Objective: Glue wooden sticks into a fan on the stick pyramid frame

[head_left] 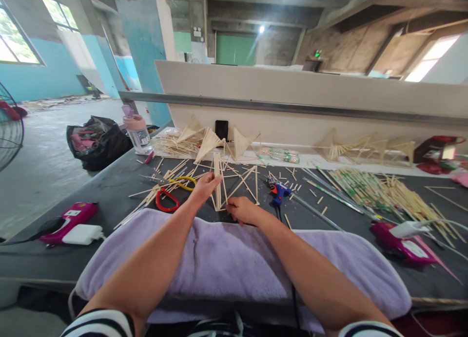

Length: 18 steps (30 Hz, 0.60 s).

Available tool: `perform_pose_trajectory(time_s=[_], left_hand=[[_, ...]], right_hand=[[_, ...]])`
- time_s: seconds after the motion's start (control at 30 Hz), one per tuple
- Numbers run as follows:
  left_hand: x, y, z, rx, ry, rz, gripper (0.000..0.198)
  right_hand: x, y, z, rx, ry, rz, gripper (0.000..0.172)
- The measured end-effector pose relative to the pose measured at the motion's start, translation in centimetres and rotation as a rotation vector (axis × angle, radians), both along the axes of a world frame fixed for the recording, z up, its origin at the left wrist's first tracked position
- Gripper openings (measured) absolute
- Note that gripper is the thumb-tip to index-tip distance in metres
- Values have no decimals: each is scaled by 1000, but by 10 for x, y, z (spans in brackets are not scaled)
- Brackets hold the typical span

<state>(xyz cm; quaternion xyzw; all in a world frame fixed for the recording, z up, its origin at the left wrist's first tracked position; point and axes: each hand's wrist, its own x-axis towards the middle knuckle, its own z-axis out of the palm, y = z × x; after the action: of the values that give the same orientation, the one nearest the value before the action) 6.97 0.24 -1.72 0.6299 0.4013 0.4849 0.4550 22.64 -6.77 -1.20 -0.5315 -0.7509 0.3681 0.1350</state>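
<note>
Near the middle of the dark table stands a small structure of thin wooden sticks [218, 188]. My left hand [206, 187] pinches its upright sticks from the left side. Low on the right of it, my right hand [242, 210] is closed with the fingertips against its lower corner. Just right of my hands lies a stick frame [257, 187] with crossed pieces. A blue glue gun [280, 193] rests farther right. Scissors with red and yellow handles [168, 199] lie to the left of my left hand, on loose sticks.
A purple cloth [234, 269] covers the table's front edge under my forearms. Finished-looking stick models [243, 141] and a bottle [138, 135] stand at the back. Pink power strips [69, 222] sit at both sides; bundled sticks [361, 186] lie right.
</note>
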Motion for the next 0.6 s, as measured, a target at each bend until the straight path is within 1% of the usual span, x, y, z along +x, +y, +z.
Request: perform_pose_trajectory(time_s=[0.07, 0.2, 0.4, 0.5, 0.6], left_hand=[[3, 1, -5, -43, -22, -39, 33], [8, 1, -12, -116, -118, -62, 34], [8, -3, -6, -279, -263, -96, 30], [7, -5, -3, -321, -322, -126, 28], [6, -6, -2, -344, -339, -137, 28]], right_hand=[[0, 1, -1, -15, 16, -11, 18], [2, 2, -4, -26, 21, -28, 17], [1, 0, -1, -32, 44, -39, 17], [0, 0, -1, -47, 77, -38, 16], [-1, 1, -5, -56, 114, -59, 18]])
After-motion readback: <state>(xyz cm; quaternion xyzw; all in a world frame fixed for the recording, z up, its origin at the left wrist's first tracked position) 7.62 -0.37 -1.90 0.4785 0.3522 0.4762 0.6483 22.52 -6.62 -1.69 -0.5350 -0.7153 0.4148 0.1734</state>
